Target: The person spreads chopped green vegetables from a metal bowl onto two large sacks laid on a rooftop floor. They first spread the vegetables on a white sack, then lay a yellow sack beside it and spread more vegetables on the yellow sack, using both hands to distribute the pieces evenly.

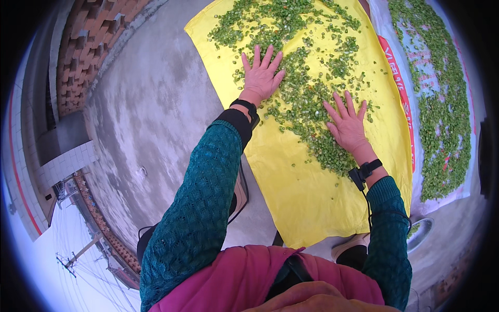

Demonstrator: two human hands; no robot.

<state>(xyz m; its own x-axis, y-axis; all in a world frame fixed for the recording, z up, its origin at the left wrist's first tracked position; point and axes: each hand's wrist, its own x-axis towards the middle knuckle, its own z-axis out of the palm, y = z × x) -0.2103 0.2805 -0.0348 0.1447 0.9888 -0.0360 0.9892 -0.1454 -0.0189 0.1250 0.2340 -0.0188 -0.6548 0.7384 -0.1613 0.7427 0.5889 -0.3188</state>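
Note:
A yellow sheet [280, 195] lies on the ground before me, strewn with chopped green vegetable pieces [331, 156], a few of them reddish. My left hand [261, 78] rests palm down, fingers spread, at the left edge of the pieces. To the right and lower in the view, my right hand [347, 124] is also palm down with its fingers apart, beside the densest band of pieces. Neither hand holds anything. Both wrists wear black straps with small devices, and a cable runs from the right one.
A second, whitish printed sheet [417, 187] covered with chopped green pieces lies to the right. Below it stands a round bowl [423, 234] with green bits. Stacked red bricks [85, 50] line the upper left beyond the concrete ground [148, 97]. My shoes are at the yellow sheet's near end.

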